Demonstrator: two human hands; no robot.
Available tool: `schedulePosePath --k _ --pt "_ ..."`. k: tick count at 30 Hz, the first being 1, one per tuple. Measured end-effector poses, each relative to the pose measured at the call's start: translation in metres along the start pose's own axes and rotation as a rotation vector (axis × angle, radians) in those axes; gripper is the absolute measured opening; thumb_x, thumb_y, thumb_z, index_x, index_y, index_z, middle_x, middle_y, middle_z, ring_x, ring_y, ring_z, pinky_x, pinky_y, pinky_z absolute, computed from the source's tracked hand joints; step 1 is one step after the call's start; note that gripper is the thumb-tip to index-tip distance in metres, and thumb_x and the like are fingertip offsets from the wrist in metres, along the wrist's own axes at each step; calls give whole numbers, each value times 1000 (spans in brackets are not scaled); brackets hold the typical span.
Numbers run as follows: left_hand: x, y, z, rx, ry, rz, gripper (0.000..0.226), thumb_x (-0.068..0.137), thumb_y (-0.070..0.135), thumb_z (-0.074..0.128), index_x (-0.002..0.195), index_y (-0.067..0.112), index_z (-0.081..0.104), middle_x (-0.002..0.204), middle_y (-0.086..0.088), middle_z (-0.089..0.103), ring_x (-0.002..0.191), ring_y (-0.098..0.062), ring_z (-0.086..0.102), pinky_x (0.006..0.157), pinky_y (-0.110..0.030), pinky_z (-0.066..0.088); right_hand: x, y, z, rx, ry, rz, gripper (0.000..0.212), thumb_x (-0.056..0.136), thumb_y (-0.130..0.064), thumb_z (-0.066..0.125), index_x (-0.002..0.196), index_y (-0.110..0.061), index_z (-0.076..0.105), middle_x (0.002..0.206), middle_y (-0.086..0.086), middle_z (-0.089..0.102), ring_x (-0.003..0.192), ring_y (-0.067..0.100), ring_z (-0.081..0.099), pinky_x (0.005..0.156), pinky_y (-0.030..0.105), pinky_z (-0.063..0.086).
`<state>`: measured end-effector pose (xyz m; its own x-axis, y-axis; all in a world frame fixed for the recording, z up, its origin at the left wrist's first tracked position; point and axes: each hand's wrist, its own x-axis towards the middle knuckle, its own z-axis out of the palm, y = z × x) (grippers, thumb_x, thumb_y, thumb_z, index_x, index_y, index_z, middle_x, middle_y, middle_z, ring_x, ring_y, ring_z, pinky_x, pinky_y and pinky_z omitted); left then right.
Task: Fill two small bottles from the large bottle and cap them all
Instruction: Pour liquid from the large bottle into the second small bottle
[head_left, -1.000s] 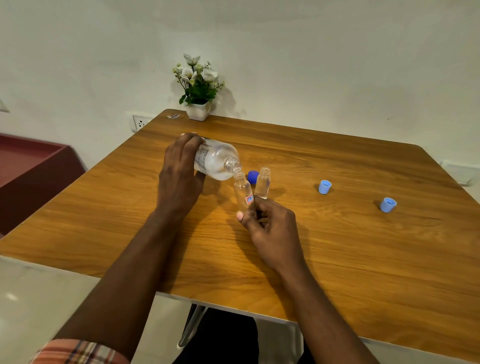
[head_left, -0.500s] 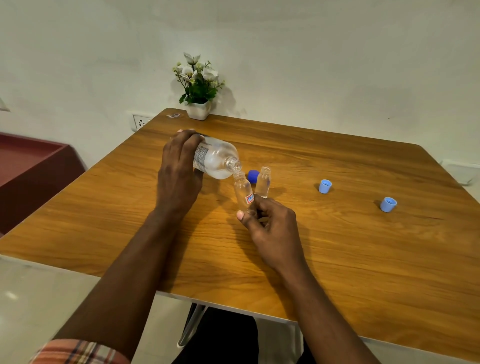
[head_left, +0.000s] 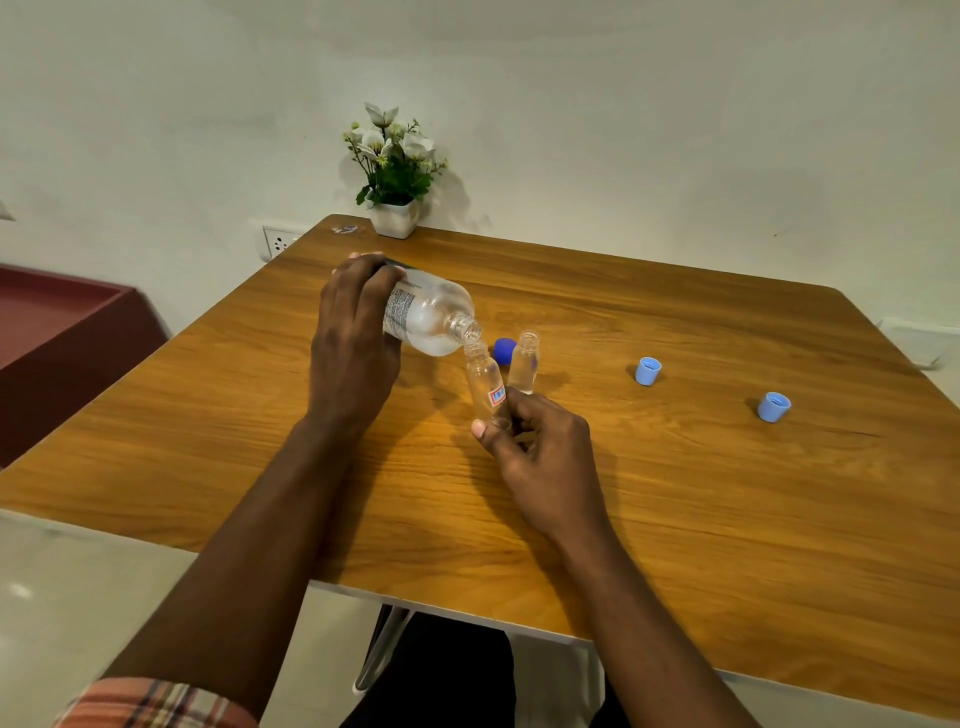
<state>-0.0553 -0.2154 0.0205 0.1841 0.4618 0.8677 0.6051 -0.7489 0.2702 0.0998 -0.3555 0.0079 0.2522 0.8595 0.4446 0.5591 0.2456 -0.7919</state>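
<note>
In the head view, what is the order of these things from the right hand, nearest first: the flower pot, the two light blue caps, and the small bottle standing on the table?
1. The standing small bottle, just beyond the right hand.
2. The nearer light blue cap, to the hand's right.
3. The farther light blue cap, further right again.
4. The flower pot, far back on the left.

I counted one large bottle (head_left: 431, 317); two small ones, a labelled small bottle (head_left: 485, 387) left of a plain small bottle (head_left: 523, 364); three caps, one dark blue cap (head_left: 504, 349), then a near light blue cap (head_left: 773, 407) and a far light blue cap (head_left: 648, 371) to the right; one potted plant (head_left: 396, 171) at the far edge.
</note>
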Motion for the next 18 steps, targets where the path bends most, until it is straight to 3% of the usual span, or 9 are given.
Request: schedulePosePath --k 7,12,16,18 --pt "1 0 -1 5 0 13 57 79 -2 73 125 12 42 130 -23 53 127 -38 45 101 -53 43 0 2 0 5 -9 12 10 82 -26 70 77 -20 64 74 -4 65 69 13 59 64 36 48" --pt "1 0 -2 4 -3 13 59 78 -3 74 125 12 42 130 -23 53 127 -38 44 100 -55 42 0 1 0 10 -5 4 14 82 -25 71 75 -29 60 73 -8 64 69 11 59 64 35 48" --pt "1 0 -2 3 -1 12 58 78 -4 73 125 11 43 130 -23 53 127 -39 44 100 -55 43 0 2 0 8 -17 13 11 83 -24 71 76 -21 62 75 -4 64 71 14 59 65 38 48" --pt "1 1 -2 4 1 15 58 78 -3 73 125 11 43 130 -23 53 127 -39 45 100 -55 43 0 2 0 9 -16 11 10 83 -23 71 78 -25 62 76 -6 64 71 12 59 66 36 48"
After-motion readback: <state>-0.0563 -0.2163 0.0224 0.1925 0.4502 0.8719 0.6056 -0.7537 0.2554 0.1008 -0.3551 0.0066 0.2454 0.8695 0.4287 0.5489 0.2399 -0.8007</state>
